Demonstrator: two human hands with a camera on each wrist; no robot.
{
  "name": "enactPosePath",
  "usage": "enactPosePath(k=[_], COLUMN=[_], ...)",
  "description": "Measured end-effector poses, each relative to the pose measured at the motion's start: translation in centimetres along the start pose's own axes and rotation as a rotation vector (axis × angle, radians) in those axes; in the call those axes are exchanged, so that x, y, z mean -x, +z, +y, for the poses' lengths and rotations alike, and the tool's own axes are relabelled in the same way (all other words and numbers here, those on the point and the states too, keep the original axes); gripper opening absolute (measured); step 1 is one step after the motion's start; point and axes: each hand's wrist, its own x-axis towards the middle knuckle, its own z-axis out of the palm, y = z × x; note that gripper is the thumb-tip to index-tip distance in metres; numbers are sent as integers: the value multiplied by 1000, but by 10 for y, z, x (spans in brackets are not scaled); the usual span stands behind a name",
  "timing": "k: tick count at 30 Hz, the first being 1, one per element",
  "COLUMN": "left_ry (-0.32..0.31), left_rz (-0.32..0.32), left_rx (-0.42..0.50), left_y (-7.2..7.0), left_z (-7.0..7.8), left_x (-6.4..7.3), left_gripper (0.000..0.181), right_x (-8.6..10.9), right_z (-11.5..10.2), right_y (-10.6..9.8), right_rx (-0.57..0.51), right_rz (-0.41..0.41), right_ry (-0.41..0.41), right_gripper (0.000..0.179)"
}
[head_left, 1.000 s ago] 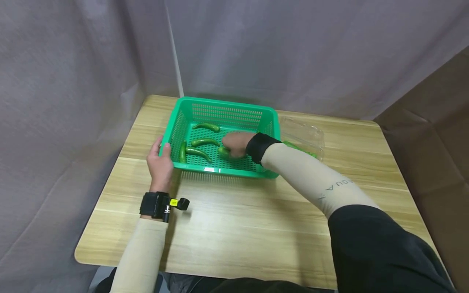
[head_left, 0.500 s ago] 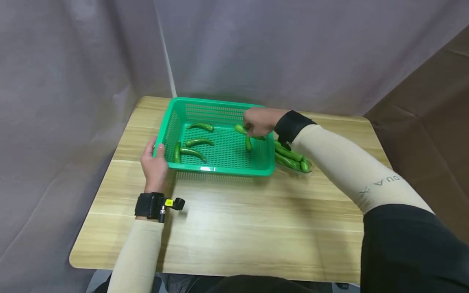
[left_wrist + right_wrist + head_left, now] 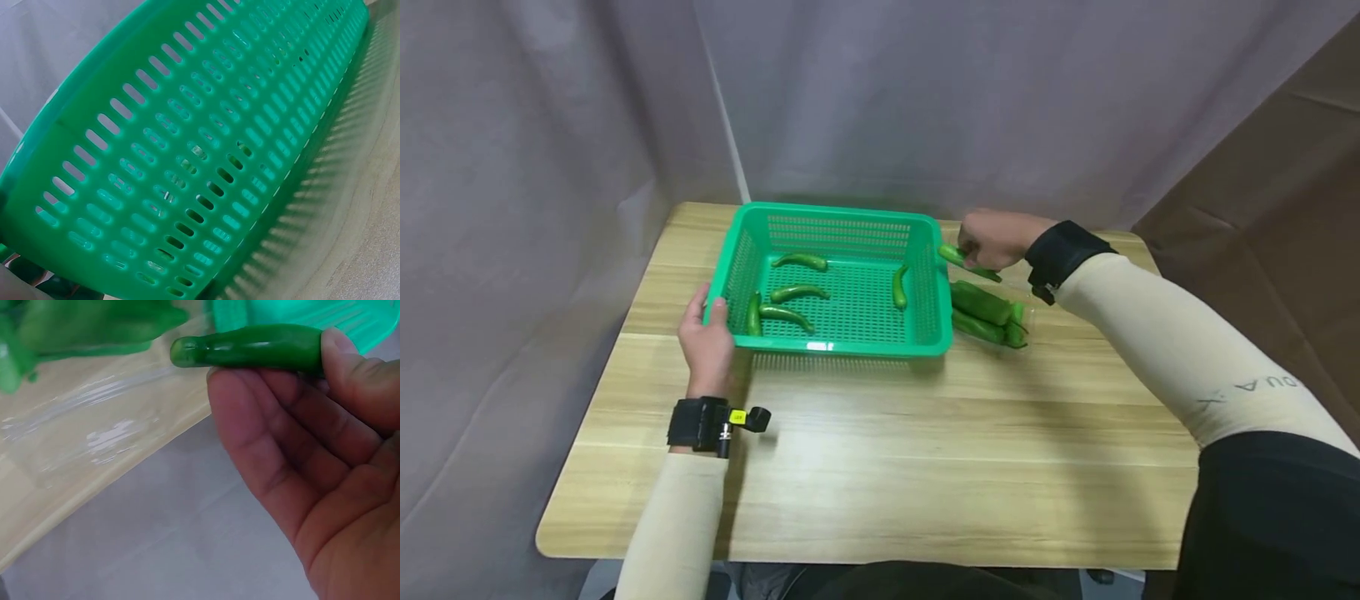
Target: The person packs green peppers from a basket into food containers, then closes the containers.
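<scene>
Head view: a person's left hand (image 3: 707, 350) grips the rim of a green basket (image 3: 850, 347) at eight o'clock, thumb inside, while the right hand (image 3: 1000, 237) pinches a green pepper (image 3: 952, 254) just outside the basket, between two and three o'clock. Five loose peppers (image 3: 800, 292) lie within; a pile of peppers (image 3: 983, 305) sits at about four o'clock. The held pepper's tip could snag the rim if swung low; whether they touch is unclear. A hard pull by the left hand might skew the basket.

Left wrist view: slotted wall fills the frame, reducing the contents to glimpses. Fingers at seven o'clock are cut off, their hold impossible to judge here.

Right wrist view: thumb and fingertips pinch the pepper, its free end at nine o'clock. Glossy skin could slip from a light hold. The pile blurs at eleven o'clock; a clear plastic tray (image 3: 106, 434) is hard to trace.
</scene>
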Motion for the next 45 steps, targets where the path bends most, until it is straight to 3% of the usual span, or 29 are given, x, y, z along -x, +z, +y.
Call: enactPosePath(k=[7, 13, 17, 25, 45], left_ry=[33, 31, 28, 29, 42], left_rz=[26, 28, 29, 33, 39], left_rx=[21, 19, -8, -3, 25], left_y=[-5, -10, -11, -13, -17], left_z=[0, -1, -3, -3, -4], left_x=[-3, -3, -2, 2, 5], left_gripper=[49, 51, 52, 51, 49], right_x=[5, -8, -19, -28, -34], right_z=[20, 35, 38, 37, 44], right_y=[9, 32, 45, 58, 86], right_rx=[3, 29, 50, 85, 105], right_rz=[8, -8, -40, -50, 180], right_ry=[28, 56, 95, 133, 107], right_gripper=[42, 29, 13, 17, 28])
